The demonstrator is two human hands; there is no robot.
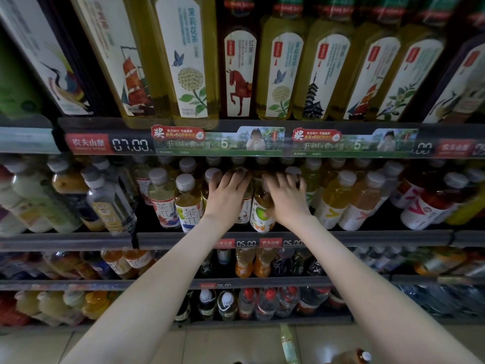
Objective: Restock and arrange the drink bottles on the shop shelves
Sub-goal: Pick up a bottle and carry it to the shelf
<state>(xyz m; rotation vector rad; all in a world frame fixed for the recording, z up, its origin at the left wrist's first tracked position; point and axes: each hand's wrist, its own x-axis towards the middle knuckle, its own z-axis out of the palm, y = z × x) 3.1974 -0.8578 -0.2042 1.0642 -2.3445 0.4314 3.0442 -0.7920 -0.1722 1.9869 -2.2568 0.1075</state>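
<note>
Both my hands reach into the second shelf [288,239] among small tea bottles with grey caps. My left hand [228,193] lies over the top of one tea bottle [245,208], fingers spread and curled over its shoulder. My right hand [286,195] covers the neighbouring bottle with a green apple label [259,216], fingers curled round its upper part. To the left stand two more tea bottles with white labels [187,203]. The caps under my hands are hidden.
Tall tea bottles [280,74] fill the top shelf above a price rail [217,143]. Yellow and red drink bottles [338,203] stand to the right, water bottles [110,203] to the left. Lower shelves hold more drinks. A bottle [287,342] lies on the floor.
</note>
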